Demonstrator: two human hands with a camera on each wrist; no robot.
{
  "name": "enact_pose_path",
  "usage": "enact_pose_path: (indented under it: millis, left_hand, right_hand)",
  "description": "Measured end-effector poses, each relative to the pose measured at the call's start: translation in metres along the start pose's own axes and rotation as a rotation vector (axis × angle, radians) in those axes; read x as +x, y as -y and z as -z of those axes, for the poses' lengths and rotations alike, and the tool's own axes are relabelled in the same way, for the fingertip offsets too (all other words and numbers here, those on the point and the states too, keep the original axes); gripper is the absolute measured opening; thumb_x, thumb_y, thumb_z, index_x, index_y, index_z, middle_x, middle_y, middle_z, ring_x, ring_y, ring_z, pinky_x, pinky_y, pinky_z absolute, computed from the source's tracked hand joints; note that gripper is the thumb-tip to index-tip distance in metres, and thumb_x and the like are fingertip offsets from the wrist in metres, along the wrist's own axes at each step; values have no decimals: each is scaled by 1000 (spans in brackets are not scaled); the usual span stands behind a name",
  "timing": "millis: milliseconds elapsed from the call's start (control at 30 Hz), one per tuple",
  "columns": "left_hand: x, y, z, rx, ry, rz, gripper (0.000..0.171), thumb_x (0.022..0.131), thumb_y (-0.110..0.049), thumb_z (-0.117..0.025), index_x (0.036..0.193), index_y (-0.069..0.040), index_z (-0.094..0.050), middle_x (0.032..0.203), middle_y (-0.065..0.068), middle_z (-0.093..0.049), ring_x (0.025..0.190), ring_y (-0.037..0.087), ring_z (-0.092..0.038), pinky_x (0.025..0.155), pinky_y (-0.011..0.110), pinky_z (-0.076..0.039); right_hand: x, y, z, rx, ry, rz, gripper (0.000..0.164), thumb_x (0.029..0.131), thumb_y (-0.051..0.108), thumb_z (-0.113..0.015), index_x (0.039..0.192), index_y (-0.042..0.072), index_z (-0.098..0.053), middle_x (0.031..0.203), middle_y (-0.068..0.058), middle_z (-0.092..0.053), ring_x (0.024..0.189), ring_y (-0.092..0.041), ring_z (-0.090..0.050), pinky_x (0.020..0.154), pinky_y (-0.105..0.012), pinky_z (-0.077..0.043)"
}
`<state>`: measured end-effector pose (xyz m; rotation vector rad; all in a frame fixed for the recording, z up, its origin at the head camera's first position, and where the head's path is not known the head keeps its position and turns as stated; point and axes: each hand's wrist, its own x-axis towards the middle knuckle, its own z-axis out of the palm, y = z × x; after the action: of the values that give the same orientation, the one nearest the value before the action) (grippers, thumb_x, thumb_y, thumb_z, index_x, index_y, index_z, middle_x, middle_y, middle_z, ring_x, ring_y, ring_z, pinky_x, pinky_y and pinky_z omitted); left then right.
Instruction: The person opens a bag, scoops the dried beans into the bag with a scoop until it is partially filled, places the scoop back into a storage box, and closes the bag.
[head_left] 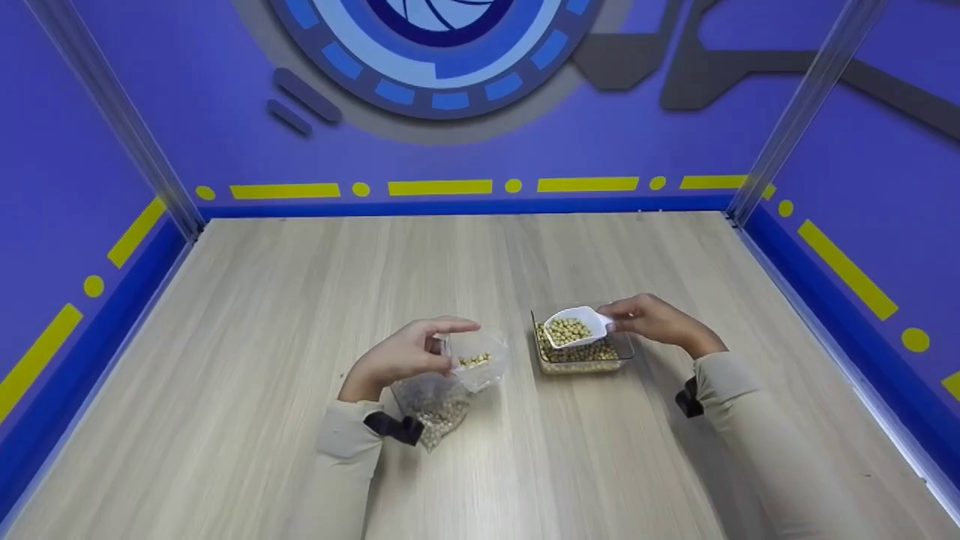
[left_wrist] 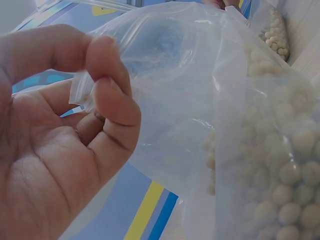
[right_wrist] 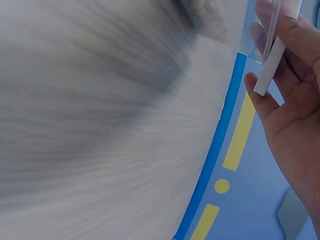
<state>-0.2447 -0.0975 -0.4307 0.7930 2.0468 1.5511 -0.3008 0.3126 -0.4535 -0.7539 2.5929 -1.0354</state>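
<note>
My left hand (head_left: 405,351) grips the rim of a clear plastic bag (left_wrist: 170,65), whose edge passes between its fingers. Pale yellow, round dried beans (left_wrist: 282,200) fill the bag's lower part, and a smaller cluster shows near its mouth. To the right, my right hand (head_left: 654,321) pinches the handle of a white scoop (head_left: 598,321) loaded with the same beans. The scoop is above a clear rectangular container (head_left: 628,351), which holds more beans. In the right wrist view the white handle (right_wrist: 270,70) lies between thumb and fingers; the scoop's bowl is out of sight.
A light wood table (head_left: 315,300) lies under both hands. Blue-purple panels (head_left: 187,135) with yellow marks enclose it at the back and both sides. The bag's bean-filled end rests on the table near the left wrist.
</note>
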Motion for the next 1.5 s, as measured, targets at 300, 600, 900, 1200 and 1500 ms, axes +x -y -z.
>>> enact_pose_path:
  millis: [300, 600, 900, 1200, 1500]
  left_hand:
    - [1, 1, 0, 21, -9, 0, 62, 79, 9, -55, 140, 1, -46, 98, 15, -62, 51, 3, -35, 54, 20, -39]
    - [0, 0, 0, -1, -3, -1, 63, 79, 9, -56, 141, 2, -46, 79, 0, -57, 51, 3, -35, 54, 21, -37]
    - [-1, 2, 0, -36, 5, -11, 64, 79, 10, -54, 141, 2, -44, 102, 22, -57, 57, 3, -44, 56, 21, -40]
    - [-1, 1, 0, -13, -7, -5, 63, 79, 9, -56, 141, -2, -47, 95, 6, -60, 56, 3, -41, 56, 21, -40]
    - [-1, 2, 1, 3, 1, -16, 62, 79, 7, -56, 140, 0, -47, 117, 16, -59, 58, 1, -45, 58, 20, -43]
  right_hand:
    - [1, 5, 3, 9, 3, 8, 35, 90, 11, -64, 124, 2, -65, 123, -18, -65, 112, -33, -61, 89, -28, -51]
    - [1, 11, 5, -3, -3, 15, 34, 90, 12, -64, 123, 3, -66, 120, -17, -66, 109, -29, -63, 84, -22, -51]
    - [5, 24, 6, -33, -10, 25, 35, 90, 11, -64, 124, 0, -64, 122, -19, -64, 113, -34, -61, 92, -41, -51]
    - [12, 37, 2, -43, 8, 33, 35, 90, 11, -64, 124, 2, -65, 124, -18, -64, 117, -35, -59, 96, -50, -47]
    - [19, 51, -2, -22, 28, 66, 33, 91, 9, -62, 123, 1, -65, 121, -19, -65, 113, -32, -61, 90, -39, -52]
